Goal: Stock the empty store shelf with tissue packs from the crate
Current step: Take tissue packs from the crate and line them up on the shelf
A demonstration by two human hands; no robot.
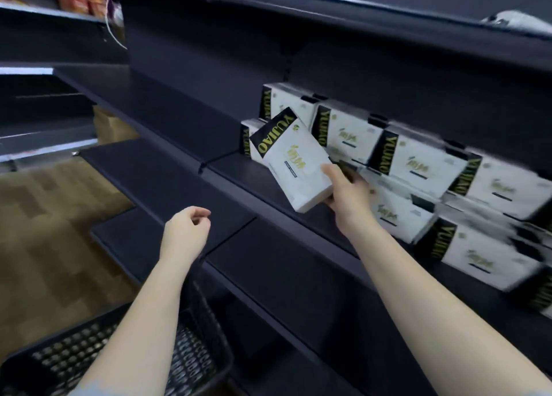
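While the left hand (186, 231) hangs loose, the right hand (348, 191) grips a tissue pack (294, 159) (tilted) over the dark shelf (167, 108).

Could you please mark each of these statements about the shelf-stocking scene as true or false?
1. The right hand holds a tissue pack. True.
2. The left hand also holds a tissue pack. False: it holds nothing, its fingers loosely curled, in front of the lower shelves.
3. Stocked packs already sit on the shelf, stacked two high. True.
4. The held pack stands upright and squared with the row. False: it is tilted, with its black printed end pointing up and to the left.
5. The black crate sits on the top shelf. False: it is low in the view, below the forearms.
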